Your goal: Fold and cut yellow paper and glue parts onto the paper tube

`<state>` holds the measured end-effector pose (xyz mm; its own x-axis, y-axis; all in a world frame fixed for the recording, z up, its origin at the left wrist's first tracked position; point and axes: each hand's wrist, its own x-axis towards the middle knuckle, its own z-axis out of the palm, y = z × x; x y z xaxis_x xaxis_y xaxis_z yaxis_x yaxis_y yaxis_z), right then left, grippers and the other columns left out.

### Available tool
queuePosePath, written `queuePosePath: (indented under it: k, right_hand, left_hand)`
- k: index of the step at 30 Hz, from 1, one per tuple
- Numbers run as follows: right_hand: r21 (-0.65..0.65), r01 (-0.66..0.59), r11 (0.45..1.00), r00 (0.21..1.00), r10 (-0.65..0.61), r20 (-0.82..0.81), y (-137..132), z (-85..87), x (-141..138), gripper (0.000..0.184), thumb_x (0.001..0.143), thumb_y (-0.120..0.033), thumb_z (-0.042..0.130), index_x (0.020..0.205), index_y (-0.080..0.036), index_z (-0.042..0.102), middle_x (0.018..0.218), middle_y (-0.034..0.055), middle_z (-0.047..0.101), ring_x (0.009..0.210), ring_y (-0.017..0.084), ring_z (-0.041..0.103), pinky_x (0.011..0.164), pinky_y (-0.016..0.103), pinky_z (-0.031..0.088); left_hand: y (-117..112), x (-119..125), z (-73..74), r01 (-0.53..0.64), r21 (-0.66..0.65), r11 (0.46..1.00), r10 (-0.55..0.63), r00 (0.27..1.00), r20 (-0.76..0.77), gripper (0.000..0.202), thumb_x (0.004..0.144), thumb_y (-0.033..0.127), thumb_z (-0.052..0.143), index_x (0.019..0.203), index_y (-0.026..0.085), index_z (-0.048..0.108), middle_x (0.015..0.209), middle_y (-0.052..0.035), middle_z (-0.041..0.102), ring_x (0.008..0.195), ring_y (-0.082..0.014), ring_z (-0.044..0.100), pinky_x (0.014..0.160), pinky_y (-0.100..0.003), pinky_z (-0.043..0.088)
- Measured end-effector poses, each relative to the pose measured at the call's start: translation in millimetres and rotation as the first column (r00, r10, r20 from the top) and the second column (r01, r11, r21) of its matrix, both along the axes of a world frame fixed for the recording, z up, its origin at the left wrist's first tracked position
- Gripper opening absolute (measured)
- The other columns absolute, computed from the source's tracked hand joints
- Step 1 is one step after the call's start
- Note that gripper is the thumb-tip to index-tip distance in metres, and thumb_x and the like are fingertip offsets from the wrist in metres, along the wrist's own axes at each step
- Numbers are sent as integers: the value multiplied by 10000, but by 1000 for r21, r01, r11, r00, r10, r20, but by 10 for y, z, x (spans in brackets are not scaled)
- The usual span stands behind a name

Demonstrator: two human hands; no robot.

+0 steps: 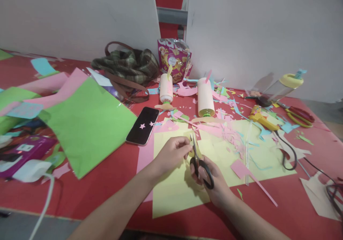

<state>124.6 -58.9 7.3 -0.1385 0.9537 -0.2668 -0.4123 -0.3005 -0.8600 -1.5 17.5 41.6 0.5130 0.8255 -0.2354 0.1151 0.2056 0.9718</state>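
My right hand (214,182) grips black-handled scissors (199,163), blades pointing up and away. My left hand (171,154) pinches a small yellow paper piece (190,147) that sits between the blades. Both hands hover over a large pale yellow sheet (174,193) lying on the red table (107,182). A pink sheet (144,157) lies partly under the yellow one.
A black phone (143,125) with star cutouts lies left of my hands. A green sheet (88,122), a plaid bag (125,66), a snack pouch (174,55), two paper-wrapped bottles (166,88) (205,97), a glue gun (261,120), red scissors (300,114) and many paper scraps surround them.
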Motion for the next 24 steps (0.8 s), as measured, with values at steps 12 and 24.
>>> queuePosePath:
  k: [12, 24]
  right_hand:
    - [-62, -59, 996, 998, 58, -18, 4, 2, 35, 381, 612, -421, 651, 623, -185, 351, 601, -25, 455, 461, 52, 381, 407, 182, 207]
    - [-53, -95, 994, 995, 93, -47, 2, -10, 58, 378, 618, -388, 659, 623, -186, 340, 574, -45, 437, 414, 33, 377, 373, 166, 202]
  left_hand:
    - [66, -74, -76, 47, -46, 998, -47, 999, 9, 194, 684, 157, 437, 498, 157, 382, 472, 58, 340, 458, -66, 316, 465, -210, 238]
    - [131, -122, -62, 96, -73, 993, -93, 995, 37, 188, 658, 168, 441, 475, 157, 398, 465, 56, 394, 462, -69, 346, 496, -221, 252]
